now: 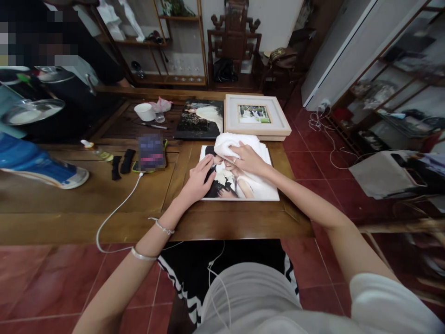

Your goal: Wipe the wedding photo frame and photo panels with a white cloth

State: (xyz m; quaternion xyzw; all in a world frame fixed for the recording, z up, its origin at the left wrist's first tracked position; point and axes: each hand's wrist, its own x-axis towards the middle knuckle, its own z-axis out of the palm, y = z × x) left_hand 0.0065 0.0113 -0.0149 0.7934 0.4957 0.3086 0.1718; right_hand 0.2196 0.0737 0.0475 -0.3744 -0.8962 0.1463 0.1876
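Note:
A photo panel (239,188) with a picture of a couple lies flat near the front edge of the wooden table. On its left side rests my left hand (200,178), fingers stretched out over the picture. My right hand (246,158) grips a white cloth (227,141) and presses it against the upper part of the panel. The cloth and hand hide some of the picture. Just behind, a dark photo panel (201,118) lies beside a white picture frame (255,111) with a small photo in its middle.
To the left are a phone (151,152) on a white charging cable (116,208), a dropper bottle (99,150), a white cup (144,111) and a blue-and-white object (38,160). Another person (100,55) is at the far left, near a pot (64,88) and pan.

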